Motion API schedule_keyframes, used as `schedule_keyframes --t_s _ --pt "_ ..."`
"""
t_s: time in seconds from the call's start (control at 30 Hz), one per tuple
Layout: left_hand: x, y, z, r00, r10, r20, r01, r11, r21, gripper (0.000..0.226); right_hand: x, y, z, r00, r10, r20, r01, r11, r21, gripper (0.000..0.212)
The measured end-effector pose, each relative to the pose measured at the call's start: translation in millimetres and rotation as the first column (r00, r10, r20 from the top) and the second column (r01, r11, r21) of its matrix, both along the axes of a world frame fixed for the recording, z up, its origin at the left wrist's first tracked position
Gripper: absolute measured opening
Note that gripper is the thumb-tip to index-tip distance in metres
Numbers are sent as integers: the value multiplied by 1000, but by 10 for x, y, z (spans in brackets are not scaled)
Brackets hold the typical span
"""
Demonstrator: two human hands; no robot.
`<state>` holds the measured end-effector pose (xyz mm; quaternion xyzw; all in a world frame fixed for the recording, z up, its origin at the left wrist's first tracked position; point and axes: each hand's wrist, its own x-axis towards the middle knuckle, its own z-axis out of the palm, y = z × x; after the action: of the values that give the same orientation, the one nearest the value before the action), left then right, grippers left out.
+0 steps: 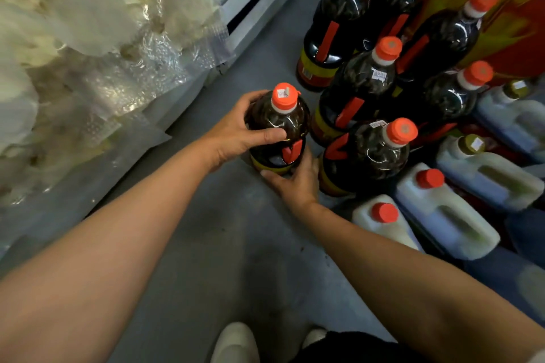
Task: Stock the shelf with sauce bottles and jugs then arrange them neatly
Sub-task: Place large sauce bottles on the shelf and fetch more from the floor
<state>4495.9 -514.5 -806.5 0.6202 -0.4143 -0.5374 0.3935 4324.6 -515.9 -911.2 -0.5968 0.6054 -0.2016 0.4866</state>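
Observation:
A dark sauce bottle (277, 127) with an orange cap and a red handle stands on the grey floor (224, 244). My left hand (236, 132) grips its shoulder from the left, thumb across the front. My right hand (298, 183) holds its base from the right, fingers curled under the yellow label. Several more dark sauce bottles (362, 97) with orange caps stand in a cluster to the right. Pale jugs (442, 215) with orange or green caps stand at the right edge.
Clear plastic bags of pale dried goods (88, 53) fill the left side. A white shelf base (259, 0) runs along the upper middle. A red carton (507, 9) stands behind the bottles. My shoes (236, 345) show at the bottom.

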Motion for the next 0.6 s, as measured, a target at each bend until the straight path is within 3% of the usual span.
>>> schedule_keyframes --t_s 0.1,0.2,0.33,0.6 --pt "-4 31 -26 998 -56 11 56 998 22 112 -44 -107 -34 997 69 -40 -71 996 -51 118" --pt "-12 60 -47 997 -67 38 67 998 11 120 -31 -129 -96 997 77 15 -76 996 -55 119" --pt "-12 38 -17 997 -70 39 69 998 3 111 -23 -197 -172 988 77 136 -74 997 -24 123" --pt "2 -22 -79 999 -10 38 10 1000 6 103 -7 -235 -253 984 50 174 -51 999 0 123"
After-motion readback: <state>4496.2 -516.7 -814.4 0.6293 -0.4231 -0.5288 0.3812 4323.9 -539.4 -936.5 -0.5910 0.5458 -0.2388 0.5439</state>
